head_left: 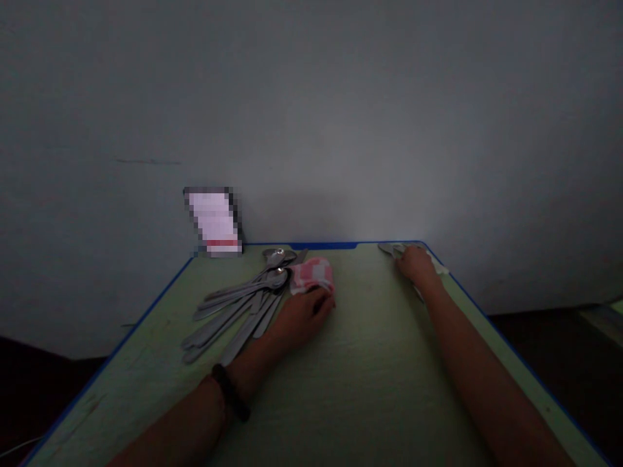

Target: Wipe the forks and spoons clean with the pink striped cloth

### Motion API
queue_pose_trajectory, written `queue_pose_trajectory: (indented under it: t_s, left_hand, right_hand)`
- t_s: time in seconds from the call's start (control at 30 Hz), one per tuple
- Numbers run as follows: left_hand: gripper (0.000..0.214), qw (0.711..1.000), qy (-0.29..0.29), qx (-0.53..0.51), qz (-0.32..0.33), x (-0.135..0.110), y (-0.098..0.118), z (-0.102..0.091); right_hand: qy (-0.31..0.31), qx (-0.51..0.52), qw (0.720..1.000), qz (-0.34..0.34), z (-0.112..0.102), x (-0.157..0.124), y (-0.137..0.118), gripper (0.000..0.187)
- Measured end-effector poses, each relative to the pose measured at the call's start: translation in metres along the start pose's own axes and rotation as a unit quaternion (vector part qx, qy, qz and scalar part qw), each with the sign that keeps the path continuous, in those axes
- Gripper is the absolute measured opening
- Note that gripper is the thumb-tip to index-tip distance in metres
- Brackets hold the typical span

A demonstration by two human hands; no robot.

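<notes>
My left hand (302, 316) rests on the green table (370, 383) with its fingers curled onto a pink and white checked cloth (312, 275). Just left of it lies a pile of several metal spoons and knives (243, 301). My right hand (415, 264) reaches to the far right corner and lies over a pale piece of cutlery or cloth (395, 249); its fingers are mostly hidden. A dark band sits on my left wrist (230, 391).
The table has a blue rim (324, 245) and stands against a plain grey wall. A small blurred card (214, 220) leans on the wall at the table's far left corner. The floor on both sides is dark.
</notes>
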State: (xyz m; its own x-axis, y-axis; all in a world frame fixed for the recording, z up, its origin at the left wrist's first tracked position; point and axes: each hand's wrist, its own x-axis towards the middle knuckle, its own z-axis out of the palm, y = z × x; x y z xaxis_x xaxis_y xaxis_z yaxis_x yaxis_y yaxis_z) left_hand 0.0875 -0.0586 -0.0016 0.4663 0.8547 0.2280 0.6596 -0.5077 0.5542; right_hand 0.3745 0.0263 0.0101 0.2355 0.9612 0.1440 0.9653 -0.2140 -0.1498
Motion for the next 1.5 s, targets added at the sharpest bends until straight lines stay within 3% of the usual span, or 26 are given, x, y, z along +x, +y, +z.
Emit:
queue_pose_trajectory:
  t_s: [0.2, 0.6, 0.7, 0.77, 0.87, 0.97, 1.03, 1.1, 1.27, 1.5]
  left_hand:
    - [0.028, 1.0, -0.022, 0.007, -0.008, 0.0, 0.003, -0.002]
    - [0.026, 0.999, -0.023, 0.03, -0.014, -0.002, 0.004, 0.001]
    - [0.027, 0.999, -0.052, 0.001, -0.008, 0.002, 0.006, -0.009]
    - [0.023, 0.994, -0.104, -0.027, 0.011, 0.005, 0.006, -0.026]
    - [0.029, 0.994, -0.109, -0.01, -0.002, 0.007, -0.004, -0.06]
    - [0.037, 0.985, -0.058, 0.154, -0.052, -0.001, -0.024, -0.089]
    - [0.057, 0.963, -0.066, 0.244, -0.095, -0.01, -0.04, -0.097]
    - [0.064, 0.95, -0.076, 0.268, -0.144, -0.016, -0.054, -0.097]
    - [0.035, 0.948, -0.084, 0.249, -0.182, -0.011, -0.077, -0.092]
    - [0.029, 0.96, -0.112, 0.192, -0.172, -0.009, -0.104, -0.109]
  right_hand:
    - [-0.015, -0.021, 0.998, 0.05, 0.002, 0.001, -0.002, 0.032]
    - [0.001, -0.011, 0.999, 0.05, 0.007, 0.0, -0.004, 0.03]
    - [0.032, 0.003, 0.998, 0.044, -0.001, -0.006, -0.016, 0.032]
    - [0.072, 0.03, 0.997, 0.007, -0.008, -0.015, -0.034, 0.034]
    - [0.087, 0.11, 0.982, -0.124, -0.01, -0.039, -0.075, 0.031]
    - [0.083, 0.204, 0.937, -0.271, 0.002, -0.067, -0.113, 0.026]
    - [0.09, 0.248, 0.892, -0.368, 0.013, -0.084, -0.129, 0.027]
    - [0.076, 0.23, 0.867, -0.435, 0.021, -0.094, -0.137, 0.035]
    - [0.051, 0.19, 0.883, -0.426, 0.025, -0.098, -0.138, 0.041]
    - [0.041, 0.182, 0.888, -0.42, 0.028, -0.096, -0.141, 0.041]
